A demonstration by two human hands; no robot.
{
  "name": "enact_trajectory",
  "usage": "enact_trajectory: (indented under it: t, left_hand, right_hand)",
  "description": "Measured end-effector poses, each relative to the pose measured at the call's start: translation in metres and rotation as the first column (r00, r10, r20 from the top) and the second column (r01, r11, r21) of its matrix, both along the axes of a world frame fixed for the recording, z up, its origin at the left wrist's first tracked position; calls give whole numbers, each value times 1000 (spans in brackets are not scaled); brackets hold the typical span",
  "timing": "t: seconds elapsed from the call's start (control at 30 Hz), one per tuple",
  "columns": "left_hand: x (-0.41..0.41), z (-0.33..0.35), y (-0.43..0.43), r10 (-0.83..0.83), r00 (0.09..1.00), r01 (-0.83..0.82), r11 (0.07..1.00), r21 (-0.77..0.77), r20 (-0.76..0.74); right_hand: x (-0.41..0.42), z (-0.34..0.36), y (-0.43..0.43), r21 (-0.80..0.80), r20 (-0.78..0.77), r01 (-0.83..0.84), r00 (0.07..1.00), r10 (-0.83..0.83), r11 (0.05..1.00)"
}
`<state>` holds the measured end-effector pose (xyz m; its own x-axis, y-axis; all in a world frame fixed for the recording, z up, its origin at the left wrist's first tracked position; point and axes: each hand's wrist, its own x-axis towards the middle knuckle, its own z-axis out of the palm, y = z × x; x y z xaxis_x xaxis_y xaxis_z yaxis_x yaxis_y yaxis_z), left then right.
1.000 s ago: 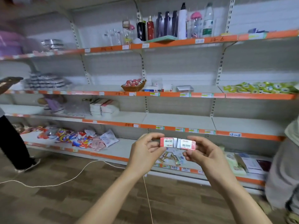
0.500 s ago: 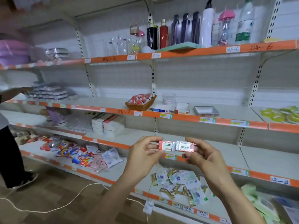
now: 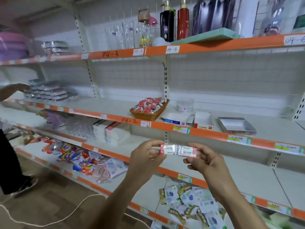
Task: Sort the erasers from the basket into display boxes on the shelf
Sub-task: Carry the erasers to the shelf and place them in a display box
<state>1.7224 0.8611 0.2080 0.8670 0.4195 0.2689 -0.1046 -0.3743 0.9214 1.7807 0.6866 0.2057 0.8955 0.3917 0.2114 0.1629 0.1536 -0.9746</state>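
Note:
Two wrapped red-and-white erasers are held end to end in front of me, below the shelf marked 04-2. My left hand [image 3: 145,156] pinches the left eraser [image 3: 168,149]. My right hand [image 3: 204,160] pinches the right eraser [image 3: 188,151]. On the shelf above stands a wicker basket [image 3: 145,114] heaped with several more erasers. To its right are a blue-and-white display box [image 3: 175,119], a red-and-white display box [image 3: 203,121] and a grey tray [image 3: 236,125], all open at the top.
A round clear tub [image 3: 184,104] stands behind the boxes. Bottles [image 3: 183,20] line the top shelf. Snack packets [image 3: 77,157] and sachets [image 3: 189,205] lie on the low shelves. Another person [image 3: 8,146] stands at far left, reaching toward stacked trays [image 3: 47,90]. A white cord [image 3: 49,219] runs across the floor.
The camera has moved closer to the shelves, so the basket and boxes look larger. Both hands still hold the two erasers together in the same way.

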Motion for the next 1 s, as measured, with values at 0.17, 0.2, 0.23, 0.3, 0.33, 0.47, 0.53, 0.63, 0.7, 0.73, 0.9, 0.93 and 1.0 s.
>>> enact_trajectory:
  t: [0.17,0.2,0.23,0.3,0.33,0.47,0.53,0.63,0.7,0.73,0.9,0.93,1.0]
  left_hand:
    - [69,-2,38,-85,996,85,996,16,16]
    - [82,0,46,-108,994,108,994,17,17]
    - [95,1,53,-129,991,129,991,19,18]
    - [120,2,65,-174,984,174,985,23,23]
    - [132,2,71,-198,980,198,980,22,23]
    - [172,0,86,-279,960,279,960,21,17]
    - [188,-3,90,-307,952,307,952,7,14]
    - [212,-9,89,-330,944,330,944,20,16]
    - [228,-13,86,-343,939,343,939,30,21]
    - [236,-14,84,-349,937,348,937,32,19]
    - [276,-18,69,-379,925,379,925,33,-2]
    - [284,-18,65,-379,925,379,924,45,-4]
    - [301,-16,58,-372,928,371,926,61,-10]
  right_hand:
    - [56,-3,41,53,-16,71,997,-70,996]
    - [67,-2,50,79,-43,82,996,-78,994]
    - [78,-2,58,105,-76,90,994,-82,990]
    - [96,-1,73,135,-123,116,987,-99,984]
    - [106,-2,79,137,-128,138,984,-120,981]
    - [134,-3,96,119,-95,195,978,-185,973]
    - [145,-3,100,62,-46,227,973,-225,972]
    - [160,-4,101,-47,46,291,956,-288,956]
    - [171,-5,98,-107,80,317,947,-310,942]
    - [178,-7,96,-134,82,328,944,-319,935]
    - [217,-16,76,-197,68,430,903,-425,881]
    - [226,-17,72,-213,94,439,898,-429,873]
    - [244,-17,64,-236,146,452,892,-429,860]
